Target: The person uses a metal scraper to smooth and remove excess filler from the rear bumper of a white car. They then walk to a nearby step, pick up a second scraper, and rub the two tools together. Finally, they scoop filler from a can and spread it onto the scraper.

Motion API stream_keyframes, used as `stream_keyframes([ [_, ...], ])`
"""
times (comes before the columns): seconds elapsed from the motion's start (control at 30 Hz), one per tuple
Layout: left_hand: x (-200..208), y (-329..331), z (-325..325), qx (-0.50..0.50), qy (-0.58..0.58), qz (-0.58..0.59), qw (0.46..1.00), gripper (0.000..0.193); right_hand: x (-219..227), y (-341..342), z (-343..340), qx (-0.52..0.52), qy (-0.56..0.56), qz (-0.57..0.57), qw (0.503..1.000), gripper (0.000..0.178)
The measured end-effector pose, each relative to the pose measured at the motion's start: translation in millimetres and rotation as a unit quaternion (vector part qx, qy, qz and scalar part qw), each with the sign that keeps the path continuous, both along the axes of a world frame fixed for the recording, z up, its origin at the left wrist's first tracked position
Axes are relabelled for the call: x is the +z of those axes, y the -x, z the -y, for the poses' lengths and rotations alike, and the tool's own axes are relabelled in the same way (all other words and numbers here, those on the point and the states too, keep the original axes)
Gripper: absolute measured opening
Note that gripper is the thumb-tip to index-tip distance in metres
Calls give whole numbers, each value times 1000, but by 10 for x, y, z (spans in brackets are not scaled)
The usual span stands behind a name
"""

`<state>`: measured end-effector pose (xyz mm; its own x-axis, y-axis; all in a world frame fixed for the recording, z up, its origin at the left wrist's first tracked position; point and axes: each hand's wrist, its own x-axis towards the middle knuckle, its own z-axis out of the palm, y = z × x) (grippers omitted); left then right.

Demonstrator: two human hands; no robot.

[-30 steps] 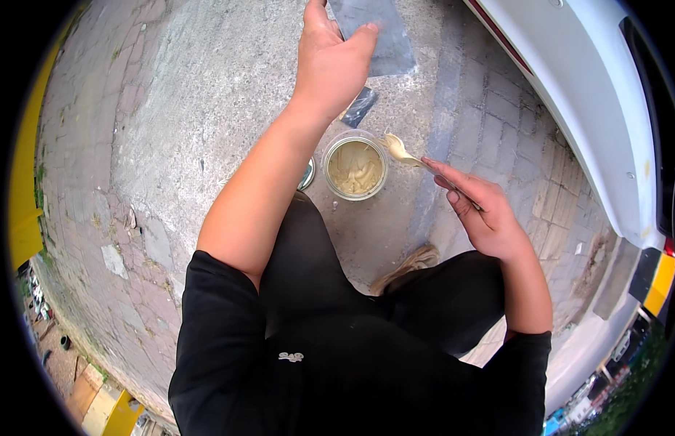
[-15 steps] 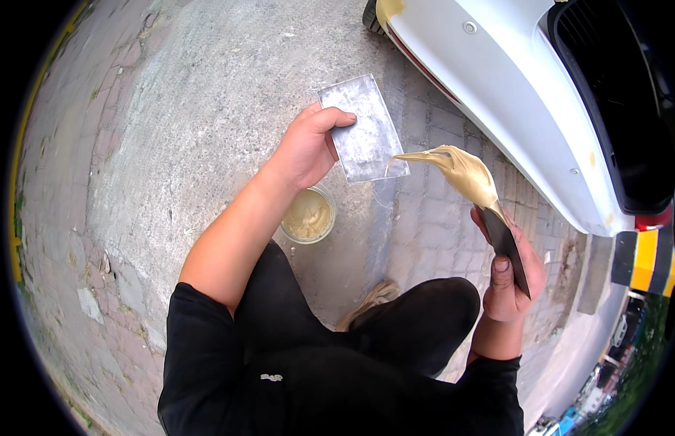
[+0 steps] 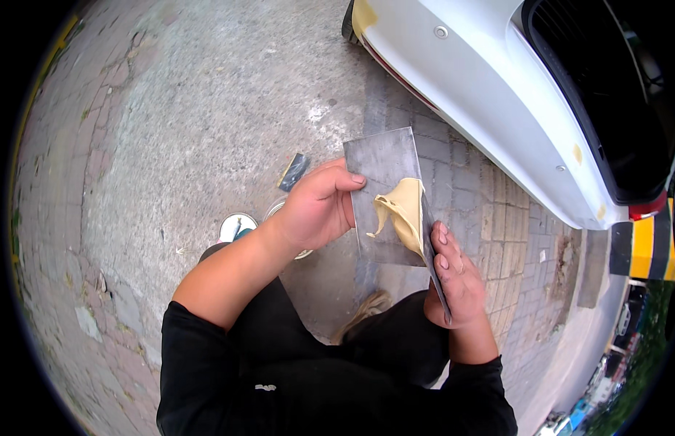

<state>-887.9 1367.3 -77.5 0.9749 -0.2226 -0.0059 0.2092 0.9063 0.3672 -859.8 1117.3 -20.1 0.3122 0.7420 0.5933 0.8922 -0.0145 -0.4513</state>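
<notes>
My left hand (image 3: 319,203) grips a flat grey metal plate (image 3: 381,156) by its left edge, thumb on top. In my right hand (image 3: 459,280) is a dark, flat putty spreader (image 3: 439,294), its blade seen nearly edge-on. A thick lump of beige putty (image 3: 404,211) lies between the spreader and the plate's lower right part, with a curl hanging at its left. The tub (image 3: 275,209) on the ground is mostly hidden behind my left wrist.
A small dark block (image 3: 294,171) lies on the pavement beyond my left hand. Beside my left knee is a white round thing (image 3: 238,227) with a teal patch, partly covered. A silver-white car body (image 3: 482,73) with beige patches stands at the upper right. A yellow-and-black striped kerb (image 3: 653,240) lies beyond.
My right hand has moved left, bringing the putty on the spreader onto the plate. The plate has shifted down and right. The dark block and white round thing have come into view.
</notes>
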Motion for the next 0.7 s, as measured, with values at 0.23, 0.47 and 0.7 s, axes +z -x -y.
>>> stream_keyframes([
  [0.23,77,48,97,26,3,1,1000,37,-136,-1,14,-5,12,21,1000,40],
  [0.47,115,96,140,57,-25,6,998,37,-267,-37,-7,-56,21,-24,998,68],
  [0.7,131,57,81,108,-88,38,990,45,-529,-190,91,-169,-127,-467,859,39],
])
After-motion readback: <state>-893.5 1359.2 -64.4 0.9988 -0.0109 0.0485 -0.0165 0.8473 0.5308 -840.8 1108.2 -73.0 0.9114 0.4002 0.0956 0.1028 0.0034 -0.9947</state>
